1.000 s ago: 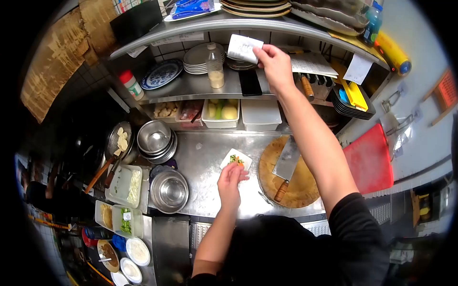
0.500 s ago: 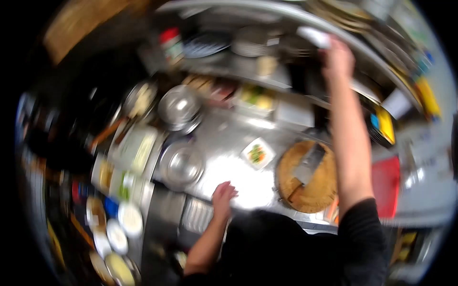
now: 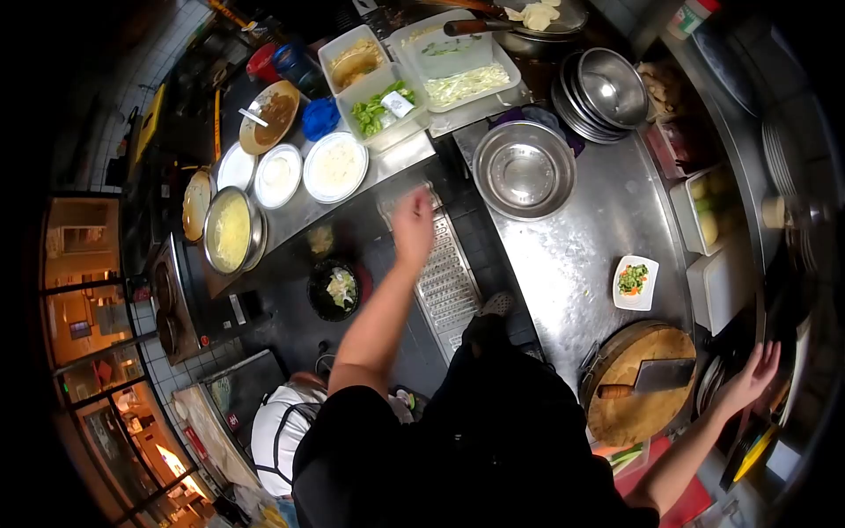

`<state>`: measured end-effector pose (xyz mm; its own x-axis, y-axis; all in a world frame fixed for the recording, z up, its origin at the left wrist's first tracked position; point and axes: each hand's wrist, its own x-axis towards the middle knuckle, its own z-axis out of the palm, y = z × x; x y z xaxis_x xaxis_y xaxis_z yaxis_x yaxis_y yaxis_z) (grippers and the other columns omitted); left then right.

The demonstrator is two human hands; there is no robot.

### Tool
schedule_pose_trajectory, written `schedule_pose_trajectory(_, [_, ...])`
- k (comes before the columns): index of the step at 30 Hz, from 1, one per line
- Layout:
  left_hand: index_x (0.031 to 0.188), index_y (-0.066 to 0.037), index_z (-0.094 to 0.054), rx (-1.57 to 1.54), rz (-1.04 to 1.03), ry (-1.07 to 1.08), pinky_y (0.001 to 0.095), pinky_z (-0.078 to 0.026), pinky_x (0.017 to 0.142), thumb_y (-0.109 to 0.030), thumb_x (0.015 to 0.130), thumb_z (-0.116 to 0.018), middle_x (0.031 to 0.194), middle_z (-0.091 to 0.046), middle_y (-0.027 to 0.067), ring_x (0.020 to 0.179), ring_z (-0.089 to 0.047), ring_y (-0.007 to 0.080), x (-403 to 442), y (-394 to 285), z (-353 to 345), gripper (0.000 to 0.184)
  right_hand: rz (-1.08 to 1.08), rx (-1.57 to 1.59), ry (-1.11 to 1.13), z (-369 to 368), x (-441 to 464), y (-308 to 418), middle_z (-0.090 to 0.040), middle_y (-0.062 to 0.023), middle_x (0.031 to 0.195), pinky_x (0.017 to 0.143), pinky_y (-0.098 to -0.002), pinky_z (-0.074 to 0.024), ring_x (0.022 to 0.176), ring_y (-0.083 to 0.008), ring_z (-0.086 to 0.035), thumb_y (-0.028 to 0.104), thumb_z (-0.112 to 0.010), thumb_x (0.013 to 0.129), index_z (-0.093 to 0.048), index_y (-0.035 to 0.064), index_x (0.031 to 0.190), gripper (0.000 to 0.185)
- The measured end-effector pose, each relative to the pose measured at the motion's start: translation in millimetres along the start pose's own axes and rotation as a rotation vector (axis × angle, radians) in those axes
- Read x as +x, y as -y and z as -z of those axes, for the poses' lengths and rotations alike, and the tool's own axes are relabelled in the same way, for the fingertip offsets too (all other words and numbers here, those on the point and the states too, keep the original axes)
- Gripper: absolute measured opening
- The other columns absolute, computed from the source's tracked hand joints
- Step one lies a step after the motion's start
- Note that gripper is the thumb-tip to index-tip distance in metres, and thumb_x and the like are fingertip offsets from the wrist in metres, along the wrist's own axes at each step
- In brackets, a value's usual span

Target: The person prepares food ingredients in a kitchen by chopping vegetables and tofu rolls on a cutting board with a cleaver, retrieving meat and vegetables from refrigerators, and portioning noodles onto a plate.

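My left hand [image 3: 414,224] is over the floor drain grate [image 3: 449,273], left of the steel counter [image 3: 572,246]; its fingers are blurred and nothing is clearly visible in them. At the lower right, my right hand [image 3: 754,378] is open with its fingers apart, beside the shelf, and no paper shows in it. Between the hands, a cleaver [image 3: 662,376] lies on the round wooden board [image 3: 638,418]. A small white dish [image 3: 634,302] of chopped green and orange pieces stands just above the board.
Steel bowls [image 3: 525,169] sit on the counter's upper part. Containers of shredded and green vegetables [image 3: 384,109], plates and bowls [image 3: 336,167] line the upper left. A black bin [image 3: 334,289] stands on the floor. Another person in white [image 3: 280,431] is at the lower left.
The view has swung left, showing more floor and the other person. My right hand has opened; the white paper is no longer visible in it. My left hand now appears over the drain.
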<state>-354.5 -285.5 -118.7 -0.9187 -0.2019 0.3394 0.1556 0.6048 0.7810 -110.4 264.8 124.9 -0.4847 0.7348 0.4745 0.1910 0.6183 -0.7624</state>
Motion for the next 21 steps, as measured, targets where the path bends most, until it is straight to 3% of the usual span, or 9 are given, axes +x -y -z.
schedule_pose_trajectory(2, [0.109,-0.001,-0.067,0.08,-0.084,-0.086,0.0404,-0.052,0.076,-0.004,0.089,-0.064,0.093,-0.066,0.0199,0.085,-0.064,0.0365,63.0,-10.7,11.1,0.021,-0.02,-0.036,0.023,7.2,-11.0,-6.8,-0.052,-0.0155,0.146,0.112,-0.0334,-0.039,0.133,-0.0223,-0.05,0.011,-0.06,0.101,-0.049,-0.002,0.142,0.045])
schedule_pose_trajectory(5, [0.113,0.002,-0.067,0.122,-0.177,-0.206,0.0453,-0.051,0.085,-0.005,0.084,-0.063,0.105,-0.067,0.0238,0.097,-0.064,0.0417,162.1,21.9,-3.3,0.03,0.089,-0.111,0.074,16.5,-23.4,-7.4,-0.049,-0.0146,0.147,0.111,-0.0346,-0.0398,0.133,-0.0233,-0.049,0.008,-0.06,0.101,-0.048,-0.0012,0.143,0.044])
schedule_pose_trajectory(6, [0.113,0.003,-0.068,0.159,-0.096,-0.178,0.0453,-0.051,0.087,-0.007,0.083,-0.065,0.105,-0.068,0.0247,0.098,-0.064,0.043,194.9,34.2,-9.8,0.032,0.111,-0.119,0.085,20.7,-27.6,-10.1,-0.045,-0.0145,0.15,0.112,-0.0362,-0.0396,0.134,-0.0236,-0.048,0.004,-0.058,0.101,-0.048,-0.0022,0.141,0.042])
schedule_pose_trajectory(8, [0.116,0.002,-0.069,0.29,0.016,-0.106,0.0446,-0.052,0.093,-0.01,0.082,-0.067,0.11,-0.069,0.0271,0.105,-0.067,0.0416,244.0,71.2,-28.8,0.037,0.147,-0.208,0.117,33.3,-39.5,-12.2,-0.044,-0.0146,0.151,0.112,-0.0371,-0.0398,0.135,-0.0241,-0.047,0.003,-0.057,0.101,-0.049,-0.0027,0.14,0.041])
schedule_pose_trajectory(11, [0.125,0.001,-0.066,0.516,0.264,0.271,0.0436,-0.05,0.099,-0.022,0.082,-0.068,0.119,-0.068,0.0247,0.113,-0.065,0.0385,281.7,109.8,-47.1,0.048,0.186,-0.395,0.191,57.9,-62.4,-18.1,-0.043,-0.0152,0.151,0.111,-0.0383,-0.0409,0.136,-0.0268,-0.046,0.001,-0.055,0.1,-0.05,-0.0033,0.139,0.039])
schedule_pose_trajectory(15, [0.118,-0.002,-0.067,0.902,0.246,0.547,0.0447,-0.051,0.099,-0.023,0.082,-0.066,0.123,-0.067,0.0234,0.115,-0.065,0.0375,301.3,136.1,-73.1,0.041,0.13,-0.468,0.231,99.1,-85.7,-41.4,-0.043,-0.017,0.151,0.11,-0.0386,-0.0408,0.135,-0.0284,-0.047,0.001,-0.055,0.1,-0.053,-0.0049,0.136,0.036])
schedule_pose_trajectory(17, [0.118,-0.004,-0.067,0.822,0.24,0.442,0.0461,-0.051,0.098,-0.02,0.082,-0.065,0.121,-0.067,0.0234,0.114,-0.065,0.0386,296.9,128.3,-77.5,0.04,0.051,-0.557,0.229,112.3,-96.3,-46.5,-0.043,-0.0162,0.151,0.11,-0.0388,-0.0405,0.135,-0.0298,-0.047,0.008,-0.051,0.103,-0.052,-0.0052,0.136,0.036])
schedule_pose_trajectory(19, [0.118,-0.006,-0.067,0.869,0.283,0.4,0.0461,-0.051,0.1,-0.022,0.083,-0.064,0.124,-0.067,0.0219,0.116,-0.064,0.038,296.3,131.4,-77.0,0.038,0.082,-0.701,0.269,120.3,-99.3,-44.5,-0.042,-0.0156,0.152,0.11,-0.0356,-0.0413,0.135,-0.0276,-0.047,0.002,-0.053,0.101,-0.052,-0.0049,0.136,0.035])
schedule_pose_trajectory(21, [0.119,-0.007,-0.067,0.834,0.229,0.341,0.0467,-0.051,0.1,-0.021,0.084,-0.064,0.123,-0.067,0.0211,0.117,-0.064,0.0385,298.4,137.4,-83.6,0.038,0.01,-0.509,0.202,117.6,-106.8,-46.2,-0.044,-0.0152,0.151,0.108,-0.0403,-0.0423,0.136,-0.0302,-0.047,0.007,-0.051,0.102,-0.053,-0.0025,0.137,0.037])
